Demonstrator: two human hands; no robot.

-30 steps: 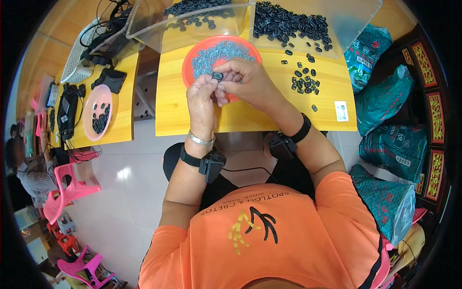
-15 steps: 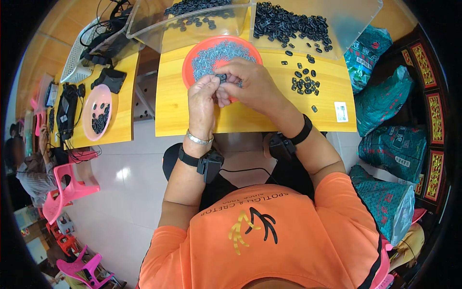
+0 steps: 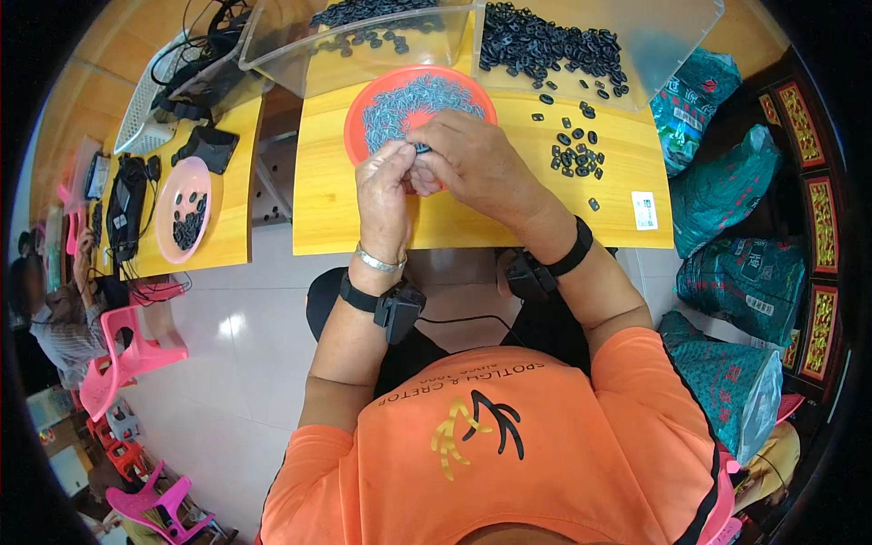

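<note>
Since so small a black piece [image 3: 421, 148] likely needs steadying from both sides, the left hand [image 3: 389, 173] and right hand [image 3: 465, 156] pinch it together above the near side of the red basin [image 3: 351, 136], apparently so its grey metal pieces [image 3: 378, 116] lie within easy reach.

The counter [image 3: 320, 200] has a yellow wood-grained top. Two clear plastic bins [image 3: 649, 59] stand along its far side. A red bowl [image 3: 353, 125] sits before them; loose black pieces [image 3: 581, 156] lie to its right, above a white label [image 3: 644, 210].
</note>
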